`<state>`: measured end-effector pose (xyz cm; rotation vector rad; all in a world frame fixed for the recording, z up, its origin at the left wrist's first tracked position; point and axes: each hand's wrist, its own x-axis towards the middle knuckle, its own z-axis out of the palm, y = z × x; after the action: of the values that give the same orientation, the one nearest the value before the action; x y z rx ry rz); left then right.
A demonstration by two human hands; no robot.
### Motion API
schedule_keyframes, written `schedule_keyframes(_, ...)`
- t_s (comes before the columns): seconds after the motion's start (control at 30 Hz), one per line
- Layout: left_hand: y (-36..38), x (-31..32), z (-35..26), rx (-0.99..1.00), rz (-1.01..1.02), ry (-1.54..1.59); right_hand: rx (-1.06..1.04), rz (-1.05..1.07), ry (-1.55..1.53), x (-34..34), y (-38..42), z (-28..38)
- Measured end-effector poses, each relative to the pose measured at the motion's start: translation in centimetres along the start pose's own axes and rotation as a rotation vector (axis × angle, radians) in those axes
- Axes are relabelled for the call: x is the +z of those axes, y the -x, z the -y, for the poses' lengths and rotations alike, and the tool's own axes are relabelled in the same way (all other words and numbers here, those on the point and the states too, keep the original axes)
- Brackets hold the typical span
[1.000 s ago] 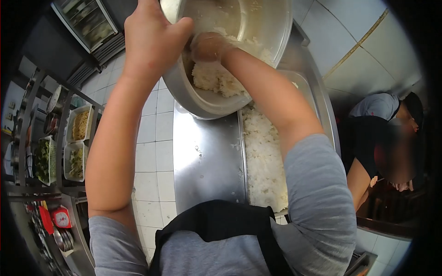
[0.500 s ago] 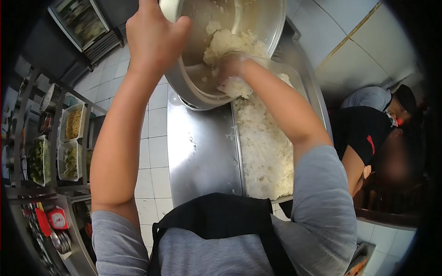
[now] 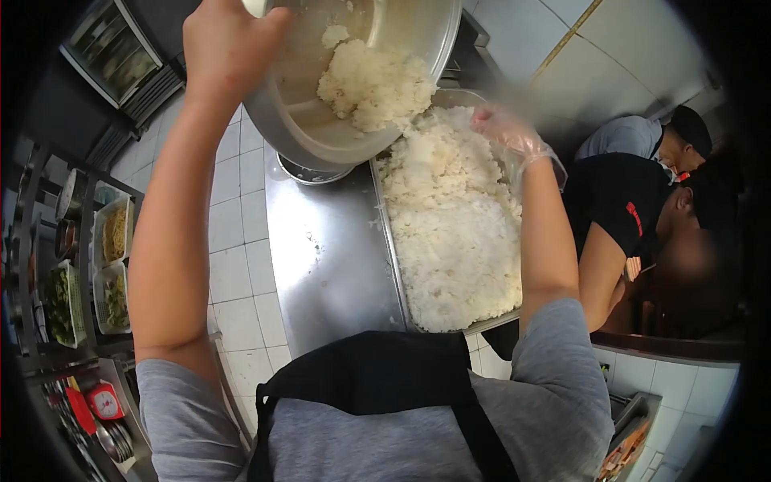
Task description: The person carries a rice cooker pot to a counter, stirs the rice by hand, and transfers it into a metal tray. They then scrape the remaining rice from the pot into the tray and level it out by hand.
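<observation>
A large metal pot (image 3: 299, 112) is tilted over the table, its mouth facing me. My left hand (image 3: 229, 48) grips its upper left rim, partly cut off by the view's edge. A clump of cooked rice (image 3: 373, 84) clings inside the pot, and some spills over the lip. Below and to the right, a long metal tray (image 3: 391, 249) is heaped with white rice (image 3: 454, 233). In a clear plastic glove, my right hand (image 3: 518, 136) is over the tray's far right side, apart from the pot; its fingers are blurred.
The steel table (image 3: 325, 265) continues left of the tray, and a round metal vessel (image 3: 313, 173) shows under the pot. At right, co-workers (image 3: 610, 193) bend over. A shelf holds baskets of greens (image 3: 64, 301) and noodles (image 3: 114, 229); a red scale (image 3: 104, 400) sits below.
My right hand has come out of the pot and moved right over the tray. Less rice is at the pot's lip, and more lies heaped in the tray. The view has shifted slightly.
</observation>
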<state>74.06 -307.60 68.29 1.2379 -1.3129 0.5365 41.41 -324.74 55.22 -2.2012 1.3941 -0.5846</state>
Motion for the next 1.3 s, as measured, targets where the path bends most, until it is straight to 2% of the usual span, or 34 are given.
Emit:
schedule_keyframes(0.03, 0.0, 0.0, -0.1, -0.032, 0.017, 0.004, 0.056, -0.052, 0.062, -0.3, 0.3, 1.1)
schedule_keyframes(0.1, -0.6, -0.1, -0.2, -0.09, 0.042, 0.011, 0.188, 0.18, -0.116, 1.9, -0.1, 3.0)
schedule_keyframes(0.17, -0.5, 0.2, 0.4, -0.006, 0.014, -0.007, 0.089, 0.202, -0.207, 9.1, -2.5, 0.5)
schedule_keyframes(0.23, -0.3, 0.3, 0.7, 0.012, 0.024, -0.001, -0.362, -0.177, 0.349, 15.9, -5.8, -2.7)
schedule_keyframes(0.33, -0.7, 0.2, 0.7, -0.017, 0.056, 0.03, -0.174, -0.039, 0.828, 16.2, -7.1, -0.2)
schedule_keyframes(0.37, -0.7, 0.3, 0.8, -0.021, 0.056, 0.029, -0.122, 0.343, 0.687, 13.3, -7.1, 1.3)
schedule_keyframes(0.4, -0.7, 0.3, 0.9, -0.028, 0.05, 0.027, -0.009, 0.351, 0.147, 10.9, -5.9, 0.3)
schedule_keyframes(0.47, -0.9, -0.1, 0.3, -0.068, 0.088, 0.078, 0.042, 0.341, -0.235, 5.5, -4.5, -0.2)
schedule_keyframes(0.5, -1.0, -0.1, 0.6, -0.067, 0.099, 0.082, -0.021, 0.328, -0.085, 2.8, -4.5, 1.7)
schedule_keyframes(0.57, -1.0, 0.3, 0.9, -0.021, 0.068, 0.079, -0.192, 0.011, 0.626, 0.5, -4.7, 9.0)
schedule_keyframes(0.63, -1.0, 0.2, 0.5, -0.023, 0.088, 0.109, -0.62, -0.224, 0.522, 0.6, -8.8, 10.2)
schedule_keyframes(0.7, -1.0, 0.2, 0.7, -0.028, 0.105, 0.095, -0.532, -0.413, 0.425, 3.6, -13.2, 13.7)
schedule_keyframes(0.77, -1.2, -0.1, 0.6, -0.034, 0.113, 0.097, -0.719, -0.509, 0.283, 5.5, -16.7, 16.0)
schedule_keyframes(0.87, -1.1, -0.2, 1.0, -0.032, 0.125, 0.112, -0.739, -0.404, 0.585, 9.3, -20.8, 16.6)
schedule_keyframes(0.97, -1.0, 0.0, 1.3, -0.051, 0.141, 0.166, -0.893, -0.303, 0.635, 11.8, -19.9, 12.8)
schedule_keyframes(1.07, -1.2, -0.3, 1.5, -0.062, 0.121, 0.149, -0.641, 0.172, 1.064, 7.5, -18.5, 16.9)
schedule_keyframes(1.17, -0.8, 0.9, 2.3, 0.006, 0.112, 0.179, -0.261, 0.204, 0.858, 4.8, -21.0, 17.5)
schedule_keyframes(1.27, -0.9, 1.3, 2.3, 0.059, 0.096, 0.135, -0.594, -0.101, 0.998, 8.3, -25.5, 11.9)
schedule_keyframes(1.3, -0.8, 1.3, 2.0, 0.067, 0.094, 0.106, -0.539, 0.062, 1.103, 9.4, -23.1, 13.2)
